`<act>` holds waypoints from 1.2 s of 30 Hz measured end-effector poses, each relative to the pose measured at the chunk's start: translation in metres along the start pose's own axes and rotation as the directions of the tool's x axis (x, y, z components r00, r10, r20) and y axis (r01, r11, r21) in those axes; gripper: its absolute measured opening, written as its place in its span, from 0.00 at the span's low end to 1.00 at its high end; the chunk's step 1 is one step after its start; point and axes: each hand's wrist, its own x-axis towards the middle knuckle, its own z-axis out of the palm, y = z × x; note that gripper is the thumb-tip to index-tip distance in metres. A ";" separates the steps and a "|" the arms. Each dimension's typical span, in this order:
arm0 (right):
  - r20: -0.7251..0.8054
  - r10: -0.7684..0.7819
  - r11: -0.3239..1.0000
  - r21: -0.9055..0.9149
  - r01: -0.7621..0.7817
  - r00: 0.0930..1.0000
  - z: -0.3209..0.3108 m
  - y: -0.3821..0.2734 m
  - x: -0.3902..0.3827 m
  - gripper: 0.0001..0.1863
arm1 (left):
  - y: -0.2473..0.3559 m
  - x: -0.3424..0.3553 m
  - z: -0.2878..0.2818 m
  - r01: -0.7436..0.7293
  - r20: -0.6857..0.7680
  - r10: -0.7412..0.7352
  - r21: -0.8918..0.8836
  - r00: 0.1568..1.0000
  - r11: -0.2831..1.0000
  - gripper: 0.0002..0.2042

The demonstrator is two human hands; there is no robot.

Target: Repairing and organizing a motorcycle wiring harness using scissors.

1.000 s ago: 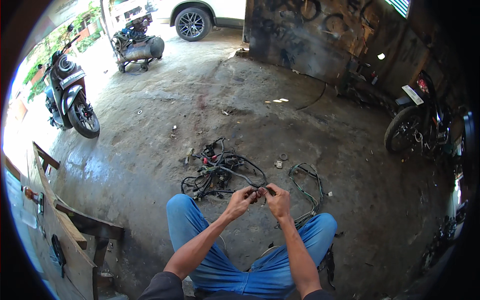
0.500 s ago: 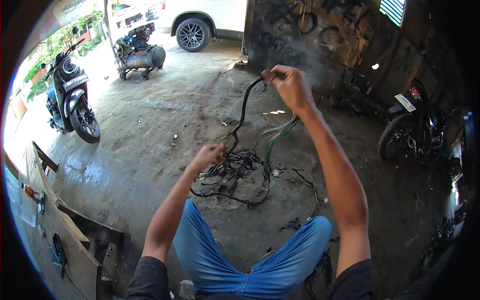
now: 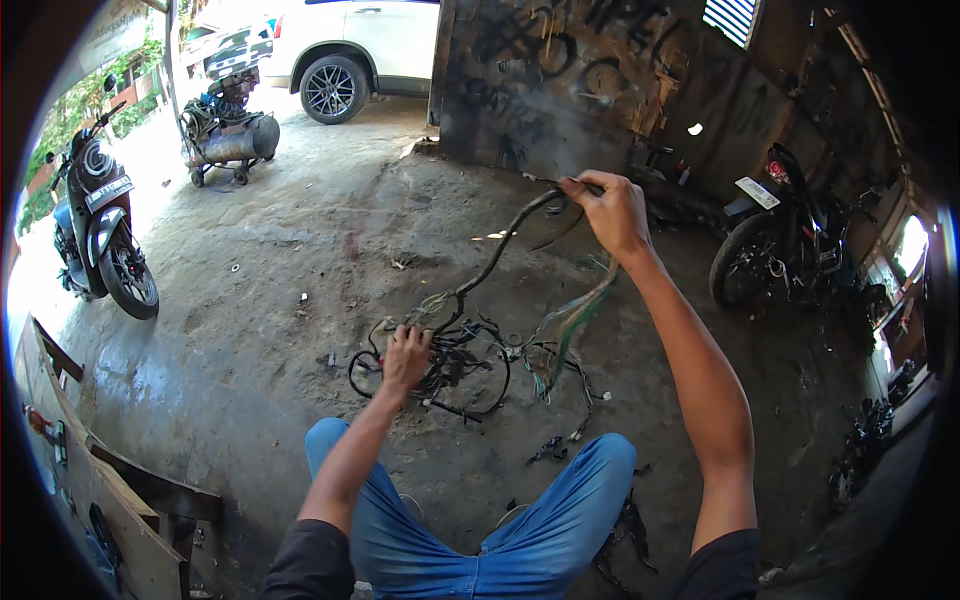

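My right hand point(image 3: 612, 212) is raised, its fingers closed round the black-wrapped trunk of a wiring harness point(image 3: 497, 252). From this grip the trunk slopes down to the left, while loose green and pale wires point(image 3: 580, 315) hang below the same hand. Low over the tangled heap, my left hand point(image 3: 407, 358) has its fingers bent round part of the harness; its fingertips are partly lost among the wires. The dark heap of wires and connectors point(image 3: 460, 345) lies on the ground in front of my knees. A black loop of it curves round at the near side.
Dark scraps point(image 3: 548, 450) lie by my right knee. A wooden bench point(image 3: 125, 500) stands at the left. Farther off are a scooter point(image 3: 110, 225), a wheeled compressor point(image 3: 232, 143), a white car point(image 3: 390, 45) and, at the right, a motorcycle point(image 3: 780, 235).
My left hand has gone down to the heap, and the right has moved a little lower and rightward with the harness. The trunk now slants more, and the view has shifted right.
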 end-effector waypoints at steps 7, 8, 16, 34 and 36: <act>0.056 0.412 0.911 -0.046 -0.410 0.909 0.030 0.134 -0.059 0.28 | -0.105 0.079 -0.089 0.055 -0.238 -0.153 -0.374 0.959 0.926 0.10; 0.123 0.437 0.899 -0.049 -0.435 0.891 0.047 0.136 -0.080 0.29 | -0.110 0.095 -0.117 0.148 -0.278 -0.284 -0.425 0.918 0.893 0.12; 0.364 0.604 0.722 0.129 -0.680 0.709 0.191 0.122 -0.220 0.25 | -0.139 0.150 -0.213 0.168 -0.302 -0.329 -0.455 0.895 0.874 0.19; -0.349 0.879 0.477 0.686 -0.549 0.326 0.087 0.264 -0.237 0.31 | -0.207 -0.057 -0.135 -0.095 0.565 0.090 -0.020 0.820 0.995 0.31; -0.403 0.876 0.482 0.685 -0.546 0.266 0.067 0.282 -0.237 0.33 | -0.233 -0.060 -0.142 -0.072 0.545 0.036 0.045 0.837 0.996 0.29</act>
